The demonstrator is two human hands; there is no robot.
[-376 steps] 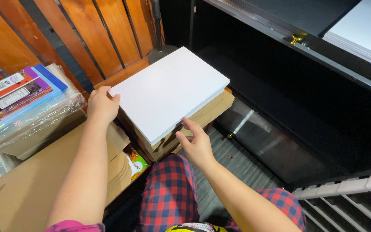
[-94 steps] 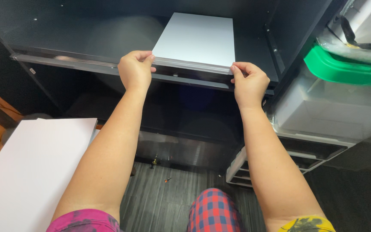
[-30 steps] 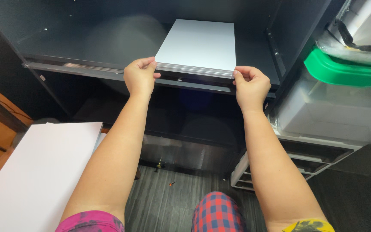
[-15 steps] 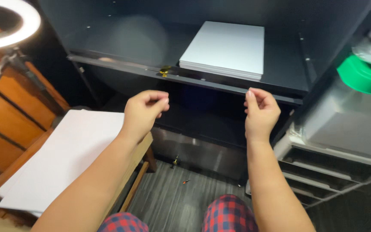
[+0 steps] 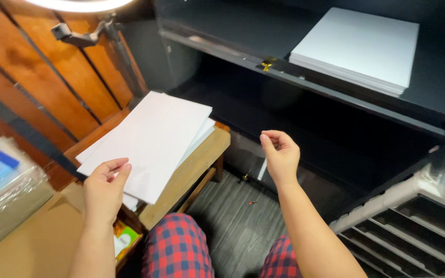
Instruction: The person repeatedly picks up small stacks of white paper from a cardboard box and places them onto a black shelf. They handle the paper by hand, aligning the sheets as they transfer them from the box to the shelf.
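Note:
My left hand (image 5: 104, 188) rests its fingers on the near edge of a loose pile of white paper sheets (image 5: 150, 139) that lies on a wooden box (image 5: 194, 167) at the left. My right hand (image 5: 280, 154) hovers in the air in front of the black cabinet, fingers loosely curled, holding nothing. A neat stack of white paper (image 5: 359, 49) lies on the black shelf (image 5: 336, 95) at the upper right, well clear of both hands.
A wooden slatted wall (image 5: 42, 82) stands at the left, with a ring light (image 5: 78, 5) on a clamp above. Plastic-wrapped coloured packs (image 5: 1, 180) sit on a cardboard box (image 5: 32, 242). A grey slotted tray rack (image 5: 413, 216) is at the lower right. My plaid-trousered knees (image 5: 178, 249) are below.
Both hands left the paper stack on the shelf and pulled back. My view swung left, and my left hand dropped onto the loose sheets on the wooden box.

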